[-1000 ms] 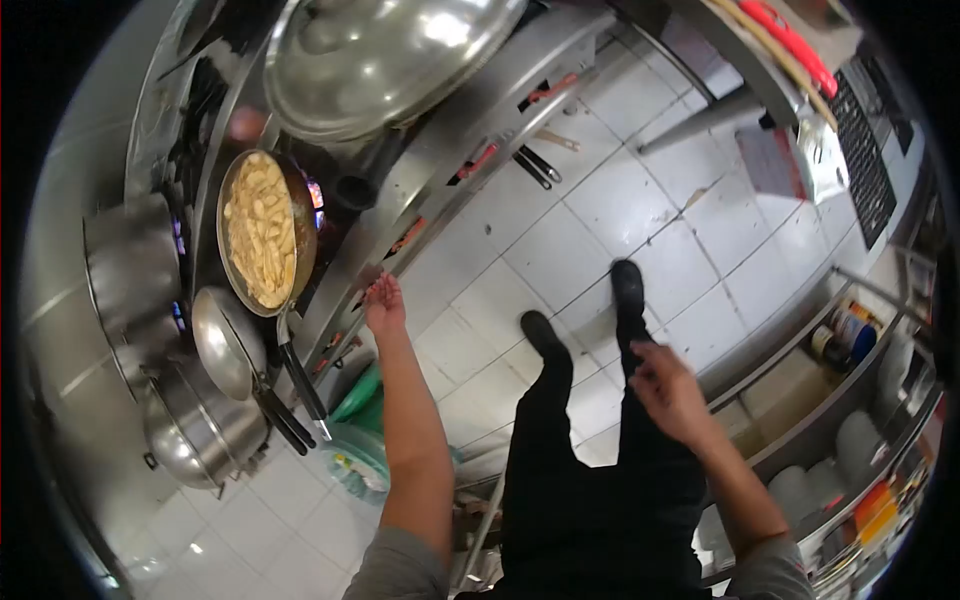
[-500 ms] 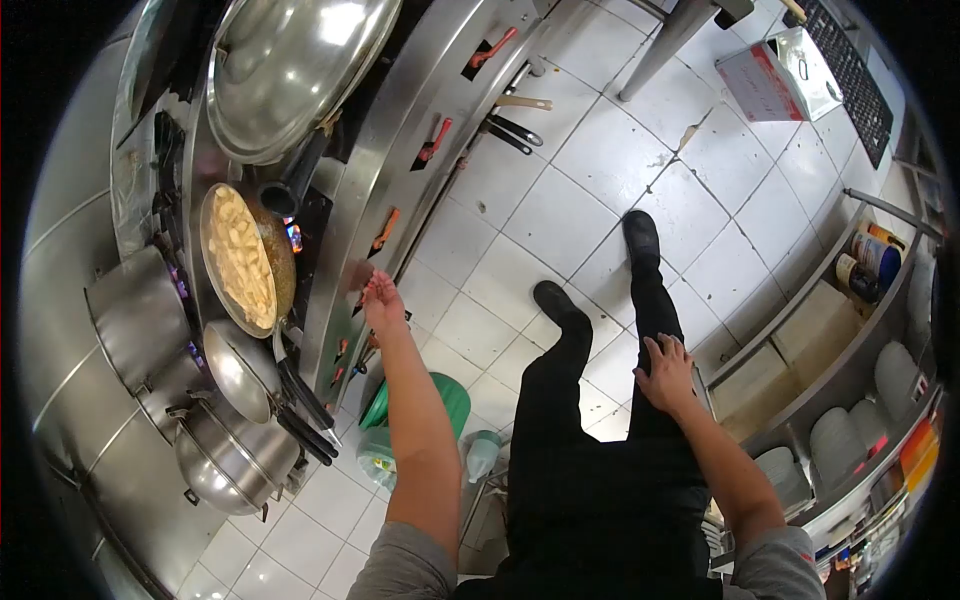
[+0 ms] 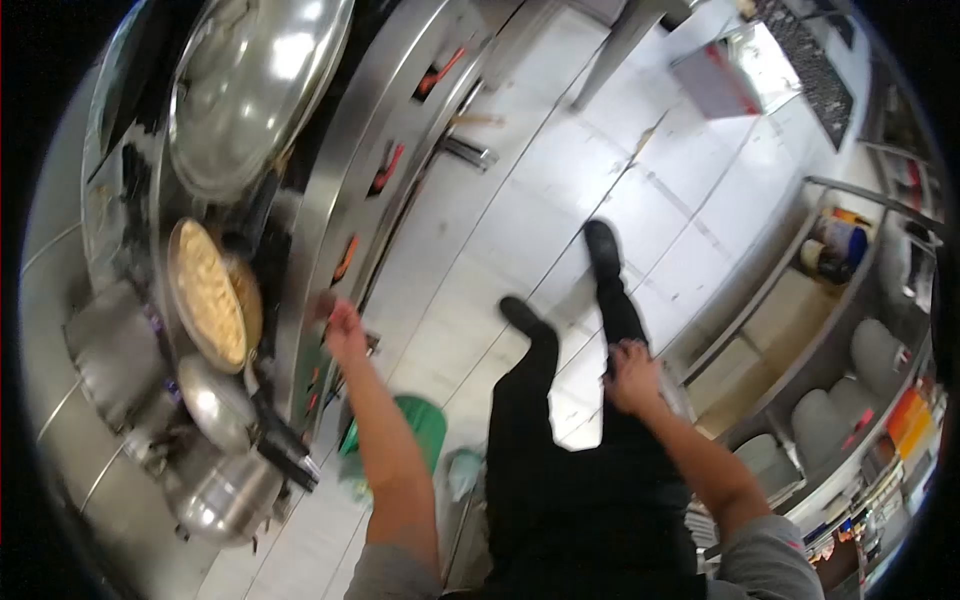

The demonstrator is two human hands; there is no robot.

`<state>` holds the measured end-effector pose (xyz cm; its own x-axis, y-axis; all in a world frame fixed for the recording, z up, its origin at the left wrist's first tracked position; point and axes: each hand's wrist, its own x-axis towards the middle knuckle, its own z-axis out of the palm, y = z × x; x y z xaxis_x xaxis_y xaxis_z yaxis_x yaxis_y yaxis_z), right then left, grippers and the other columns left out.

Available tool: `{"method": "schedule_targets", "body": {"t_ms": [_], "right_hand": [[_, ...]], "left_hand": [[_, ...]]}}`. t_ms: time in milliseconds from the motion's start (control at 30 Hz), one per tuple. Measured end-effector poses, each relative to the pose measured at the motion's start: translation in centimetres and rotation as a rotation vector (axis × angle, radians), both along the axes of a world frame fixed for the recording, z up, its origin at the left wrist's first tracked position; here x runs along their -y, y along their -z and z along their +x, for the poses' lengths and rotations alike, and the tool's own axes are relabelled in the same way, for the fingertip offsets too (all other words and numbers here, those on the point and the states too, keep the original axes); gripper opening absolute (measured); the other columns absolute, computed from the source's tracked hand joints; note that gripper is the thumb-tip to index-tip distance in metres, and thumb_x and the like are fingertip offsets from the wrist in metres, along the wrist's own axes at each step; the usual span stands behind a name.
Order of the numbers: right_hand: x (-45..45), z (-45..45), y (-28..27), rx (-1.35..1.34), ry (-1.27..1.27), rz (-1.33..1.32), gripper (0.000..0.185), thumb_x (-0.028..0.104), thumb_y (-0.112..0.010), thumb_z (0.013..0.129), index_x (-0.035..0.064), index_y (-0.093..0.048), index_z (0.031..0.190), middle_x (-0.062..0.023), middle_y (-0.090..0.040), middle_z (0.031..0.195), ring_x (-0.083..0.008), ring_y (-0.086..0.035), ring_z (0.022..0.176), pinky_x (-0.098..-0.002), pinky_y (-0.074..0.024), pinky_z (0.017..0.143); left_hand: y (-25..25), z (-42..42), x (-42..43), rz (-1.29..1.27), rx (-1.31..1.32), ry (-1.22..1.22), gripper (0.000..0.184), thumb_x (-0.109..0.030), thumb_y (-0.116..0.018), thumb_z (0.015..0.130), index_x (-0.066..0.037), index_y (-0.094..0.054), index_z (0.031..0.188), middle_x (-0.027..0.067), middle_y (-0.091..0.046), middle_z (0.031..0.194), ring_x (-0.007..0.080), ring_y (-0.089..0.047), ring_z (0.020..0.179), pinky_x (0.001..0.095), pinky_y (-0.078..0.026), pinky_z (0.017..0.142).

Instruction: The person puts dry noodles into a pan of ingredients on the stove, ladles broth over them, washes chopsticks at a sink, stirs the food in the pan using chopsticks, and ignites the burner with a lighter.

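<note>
My left hand (image 3: 345,330) is at the steel front panel (image 3: 335,215) of the stove, its fingers curled at a knob; the grip is partly hidden. My right hand (image 3: 632,376) hangs above my thigh, fingers apart and holding nothing. Left of my left hand, a frying pan (image 3: 208,292) with pale, cut pieces of food sits on the stove, its black handle pointing towards me. An empty steel pan (image 3: 215,405) lies beside it. A large domed lid (image 3: 255,90) covers the far part of the stove.
Steel pots (image 3: 225,490) stand at the lower left. A green bin (image 3: 420,430) is on the tiled floor beside my left arm. A shelf rack (image 3: 760,370) with bottles and stacked dishes runs along the right. A metal tin (image 3: 735,75) stands farther off.
The view has shifted, so the stove and lid appear farther left. My right hand has moved down and inward over my leg. My left hand remains at the stove front.
</note>
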<state>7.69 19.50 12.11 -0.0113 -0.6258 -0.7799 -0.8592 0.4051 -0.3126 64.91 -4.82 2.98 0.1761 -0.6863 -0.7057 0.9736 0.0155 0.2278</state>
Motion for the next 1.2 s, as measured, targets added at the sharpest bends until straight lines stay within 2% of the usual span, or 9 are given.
{"method": "schedule_targets", "body": {"t_ms": [167,233,367,433,467,600,933,1100,1200], "right_hand": [[3.5,-2.8,-1.8,0.223,0.341,-0.186,0.06,0.021,-0.072,0.081,0.0037,-0.05,0.134,-0.0205,-0.051,0.134,-0.0368,-0.047,0.126,-0.0464,-0.0398,0.105],[11.3,-5.9,-7.2,0.377,0.674,-0.301,0.036,0.009,-0.068,0.085,0.0016,-0.06,0.12,-0.0177,-0.066,0.103,-0.0317,-0.066,0.095,-0.0356,-0.0524,0.083],[30.6,-14.8,-19.9,0.021,0.317,-1.281,0.019,-0.002,-0.063,0.083,0.0027,-0.063,0.101,-0.0136,-0.065,0.088,-0.0296,-0.065,0.08,-0.0338,-0.0508,0.07],[39.6,-18.0,-22.2,-0.18,0.047,-1.421,0.024,0.003,-0.064,0.084,0.0039,-0.06,0.108,-0.0168,-0.06,0.099,-0.0361,-0.06,0.091,-0.0432,-0.0497,0.077],[43.3,-19.5,-22.2,-0.222,-0.102,-1.422,0.031,0.009,-0.064,0.087,0.0065,-0.059,0.117,-0.019,-0.059,0.112,-0.0374,-0.059,0.102,-0.0465,-0.0487,0.085],[50.3,-20.9,-22.1,-0.177,-0.378,-0.951,0.047,0.018,-0.06,0.092,0.0123,-0.05,0.137,-0.0205,-0.058,0.118,-0.0416,-0.058,0.106,-0.0452,-0.0478,0.09],[37.7,-22.5,-25.4,-0.418,-0.256,-1.057,0.037,0.008,-0.053,0.095,0.0057,-0.05,0.132,-0.0237,-0.052,0.122,-0.0438,-0.056,0.107,-0.0465,-0.0477,0.089],[12.9,-18.5,-24.0,0.34,0.512,-0.492,0.053,0.03,-0.05,0.103,0.0058,-0.035,0.148,-0.0103,-0.058,0.121,-0.0172,-0.058,0.104,-0.0319,-0.0481,0.09],[10.3,-3.4,-22.5,0.714,0.598,0.027,0.033,0.033,-0.054,0.1,0.0094,-0.054,0.123,0.0044,-0.051,0.081,-0.0065,-0.046,0.059,-0.0227,-0.0385,0.049]], "left_hand": [[1.0,-0.5,-0.3,0.11,0.234,-0.09,0.025,-0.001,-0.051,0.096,0.011,-0.055,0.118,0.0228,-0.061,0.114,0.0349,-0.057,0.114,0.047,-0.049,0.103],[-0.8,-3.4,1.0,0.194,0.268,-0.237,0.027,-0.003,-0.049,0.098,0.01,-0.055,0.121,0.0241,-0.059,0.121,0.0346,-0.056,0.117,0.0465,-0.049,0.103],[-0.2,-2.7,0.8,0.226,0.151,-0.301,0.03,-0.006,-0.045,0.1,0.008,-0.054,0.124,0.0236,-0.059,0.126,0.0343,-0.058,0.113,0.0442,-0.05,0.102],[0.5,-2.7,0.7,-0.264,-0.106,0.151,0.029,-0.004,-0.047,0.098,0.007,-0.056,0.123,0.0228,-0.062,0.122,0.0347,-0.061,0.109,0.0438,-0.051,0.1],[1.9,-1.6,-0.2,-0.231,0.076,0.15,0.029,-0.004,-0.049,0.096,0.007,-0.057,0.121,0.0227,-0.064,0.119,0.0349,-0.063,0.106,0.0436,-0.052,0.099],[1.2,-3.1,-0.9,-0.112,0.256,-0.08,0.023,0.006,-0.056,0.085,0.007,-0.062,0.107,0.0222,-0.067,0.106,0.0369,-0.065,0.103,0.0509,-0.052,0.1],[0.0,-5.1,-0.2,0.084,0.241,-0.146,0.013,0.001,-0.049,0.096,0.007,-0.058,0.102,0.0201,-0.066,0.104,0.0353,-0.065,0.102,0.0492,-0.054,0.097],[-1.5,-5.9,-0.3,0.103,0.217,-0.148,0.013,-0.004,-0.05,0.097,0.005,-0.058,0.101,0.0188,-0.066,0.104,0.0346,-0.065,0.102,0.0478,-0.054,0.096],[0.5,-4.9,-0.3,0.086,0.155,-0.131,0.012,-0.003,-0.052,0.096,0.004,-0.058,0.104,0.018,-0.067,0.103,0.0335,-0.065,0.101,0.0468,-0.055,0.095]]}}
